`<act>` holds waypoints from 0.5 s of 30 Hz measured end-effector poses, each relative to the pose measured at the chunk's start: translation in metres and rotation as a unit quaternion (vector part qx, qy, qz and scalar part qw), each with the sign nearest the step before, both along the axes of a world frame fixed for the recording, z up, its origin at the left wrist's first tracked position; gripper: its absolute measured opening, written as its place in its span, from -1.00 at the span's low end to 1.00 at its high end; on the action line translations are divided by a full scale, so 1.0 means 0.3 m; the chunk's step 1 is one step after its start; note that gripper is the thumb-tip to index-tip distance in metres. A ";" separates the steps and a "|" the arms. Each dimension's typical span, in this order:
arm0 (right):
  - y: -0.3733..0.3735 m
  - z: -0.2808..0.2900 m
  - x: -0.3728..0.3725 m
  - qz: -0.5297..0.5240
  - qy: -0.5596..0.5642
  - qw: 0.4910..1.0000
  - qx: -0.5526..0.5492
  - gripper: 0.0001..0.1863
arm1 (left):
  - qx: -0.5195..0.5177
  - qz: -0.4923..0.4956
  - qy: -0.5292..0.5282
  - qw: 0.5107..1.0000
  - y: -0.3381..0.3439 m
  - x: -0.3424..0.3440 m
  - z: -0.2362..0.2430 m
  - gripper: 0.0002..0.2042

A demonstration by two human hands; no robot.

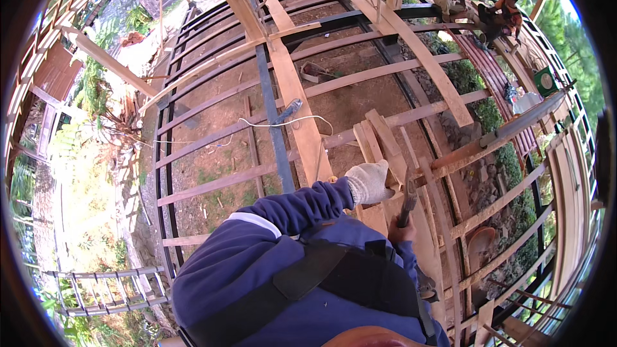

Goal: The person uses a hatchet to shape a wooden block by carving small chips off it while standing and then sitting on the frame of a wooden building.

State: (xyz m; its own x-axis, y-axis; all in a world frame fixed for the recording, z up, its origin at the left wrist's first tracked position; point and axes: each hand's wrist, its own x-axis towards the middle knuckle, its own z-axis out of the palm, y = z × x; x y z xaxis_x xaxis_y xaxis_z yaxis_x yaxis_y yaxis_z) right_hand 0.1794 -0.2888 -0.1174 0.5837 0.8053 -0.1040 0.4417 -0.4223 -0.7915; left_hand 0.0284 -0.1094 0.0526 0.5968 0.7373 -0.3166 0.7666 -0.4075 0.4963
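i was looking down on a wide frame of timber joists point(360, 77) over bare dirt, with dark steel beams point(273, 122) running through it and two other people sitting far off on its upper right edge. nearer in, a short timber piece point(376, 138) lay across the joists just beyond my left hand point(367, 182), which wore a pale knit glove and rested curled on the wood, pinning it as far as i could judge. my right hand point(403, 228) was bare and closed around the handle of a hammer point(407, 200), its head raised just beside the glove. to do this well, i judged the gloved fingers needed to sit clear of the strike, the piece squared to the joist, and my weight kept over solid timber, not the gaps.
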 end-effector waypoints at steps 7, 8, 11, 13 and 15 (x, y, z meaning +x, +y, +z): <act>0.004 -0.047 0.025 0.006 -0.019 0.994 -0.104 -0.75 | 0.012 -0.001 0.022 1.000 0.002 -0.008 -0.011 -0.36; 0.003 -0.002 0.015 0.011 -0.009 0.996 -0.089 -0.76 | 0.010 0.001 0.006 1.000 0.003 -0.015 -0.010 -0.37; 0.019 -0.002 0.008 0.010 0.013 0.998 -0.069 -0.78 | 0.007 0.009 -0.006 1.000 0.002 -0.015 0.005 -0.38; 0.019 -0.058 0.009 0.001 0.024 0.998 -0.063 -0.78 | 0.007 0.011 -0.002 1.000 -0.007 -0.020 0.006 -0.38; 0.042 -0.099 0.017 0.004 -0.036 0.989 -0.145 -0.74 | 0.014 0.011 -0.015 1.000 -0.002 -0.021 -0.002 -0.37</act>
State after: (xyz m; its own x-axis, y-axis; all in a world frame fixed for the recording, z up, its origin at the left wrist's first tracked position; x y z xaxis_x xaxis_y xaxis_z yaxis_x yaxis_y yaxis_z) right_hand 0.1845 -0.2762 -0.1471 0.5913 0.7531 -0.2886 0.4976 -0.6222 -0.6044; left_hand 0.0221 -0.1100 0.0521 0.5884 0.7589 -0.2790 0.7613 -0.4037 0.5074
